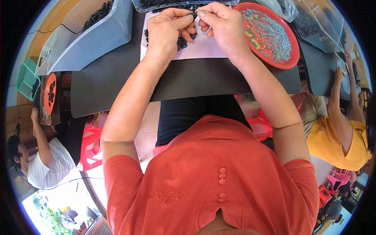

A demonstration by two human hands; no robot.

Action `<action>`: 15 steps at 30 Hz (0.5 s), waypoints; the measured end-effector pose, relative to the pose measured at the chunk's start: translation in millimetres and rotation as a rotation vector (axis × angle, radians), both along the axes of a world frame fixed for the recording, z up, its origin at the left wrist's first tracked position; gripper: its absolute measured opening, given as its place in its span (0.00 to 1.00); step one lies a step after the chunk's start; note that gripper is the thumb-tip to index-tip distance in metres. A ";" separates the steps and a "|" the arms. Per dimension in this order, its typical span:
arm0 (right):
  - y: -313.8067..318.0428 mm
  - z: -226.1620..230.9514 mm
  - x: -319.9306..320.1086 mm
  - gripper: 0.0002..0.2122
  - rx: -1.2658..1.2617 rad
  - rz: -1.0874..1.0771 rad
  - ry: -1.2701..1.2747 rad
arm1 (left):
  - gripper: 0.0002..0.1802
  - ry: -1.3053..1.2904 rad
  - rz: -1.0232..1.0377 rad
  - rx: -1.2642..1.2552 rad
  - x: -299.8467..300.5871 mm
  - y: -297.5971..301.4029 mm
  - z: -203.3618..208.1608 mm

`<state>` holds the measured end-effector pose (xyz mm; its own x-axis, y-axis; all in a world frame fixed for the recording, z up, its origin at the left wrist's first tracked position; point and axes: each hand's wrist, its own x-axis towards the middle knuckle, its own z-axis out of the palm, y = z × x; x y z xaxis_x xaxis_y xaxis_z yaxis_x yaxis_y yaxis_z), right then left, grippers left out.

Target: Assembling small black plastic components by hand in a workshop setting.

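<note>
Black piece (pixel 193 15), small, partly hidden; left grip (pixel 165 32) pinching it; right grip (pixel 225 27) beside it, cannot tell if pinching

Black piece (pixel 194 15), partly covered by the left hand (pixel 166 29) and right hand (pixel 225 27), form indeterminate. Clear tray (pixel 138 7) and grey bin (pixel 107 45), truncated by the upper edge. Silvery bits (pixel 276 39) on the red plate (pixel 295 58) (too fine to identify).

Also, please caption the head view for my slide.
Left hand and right hand meet at a black piece above a pale sheet, near a red tray.
</note>
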<state>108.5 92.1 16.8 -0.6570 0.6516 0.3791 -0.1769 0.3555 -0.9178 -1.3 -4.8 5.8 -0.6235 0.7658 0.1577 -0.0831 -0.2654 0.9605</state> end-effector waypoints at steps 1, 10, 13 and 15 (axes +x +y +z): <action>-0.3 0.1 0.2 0.06 0.016 -0.004 -0.005 | 0.08 0.000 0.000 0.000 -0.1 0.1 -0.2; 2.1 -5.7 -1.1 0.06 0.213 -0.080 -0.024 | 0.07 0.067 0.025 -0.058 4.9 -0.9 2.1; 2.5 -5.6 -1.3 0.06 0.214 -0.064 -0.045 | 0.07 0.078 0.047 -0.060 5.2 -0.4 1.2; 2.9 -5.4 -0.8 0.06 0.174 -0.048 -0.071 | 0.06 0.070 0.047 -0.046 5.1 -0.3 0.9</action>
<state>107.7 95.1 11.4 -0.6558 0.6114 0.4429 -0.0933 0.5165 -0.8512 3.8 -5.1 6.7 -0.6478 0.7431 0.1679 -0.0034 -0.2232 0.9748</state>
